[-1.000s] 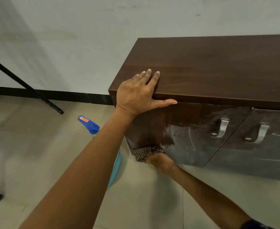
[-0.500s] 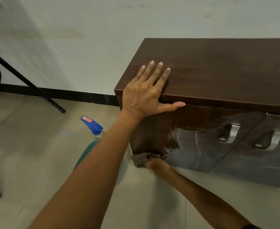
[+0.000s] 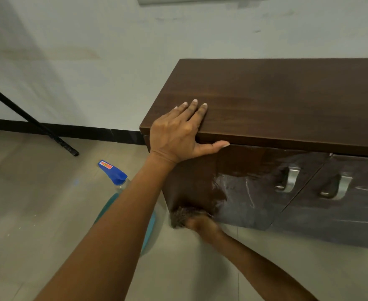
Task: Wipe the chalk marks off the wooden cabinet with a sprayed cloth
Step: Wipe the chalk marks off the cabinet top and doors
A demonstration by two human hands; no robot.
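Head view.

- Wooden cabinet (image 3: 276, 101): dark brown, against the pale wall, fills the frame from 1 to 4 o'clock. It has two front doors, each with a curved metal handle (image 3: 289, 179) (image 3: 339, 187).
- Left hand (image 3: 174, 133): near frame centre, flat on the cabinet's near left corner. The fingers lie straight on the top and the thumb is stretched along the front edge toward 3 o'clock. It holds nothing.
- Right hand (image 3: 202, 224): at 6 o'clock from the left hand, low on the left door. It is motion-blurred and grips a bunched cloth (image 3: 183, 215) pressed to the door's bottom left corner. The cloth sticks out of the hand toward 10 o'clock.
- Chalk marks (image 3: 241, 192): a whitish smear and thin lines on the left door, at 2 o'clock from the cloth. The door is plain dark brown left of the smear. Faint lines also show on the right door.
- Spray bottle (image 3: 113, 172): blue nozzle, stands on the tiled floor at 8 o'clock from the left hand, partly behind the left forearm.
- Black stand leg (image 3: 37, 124): slants to the floor at 9 o'clock.
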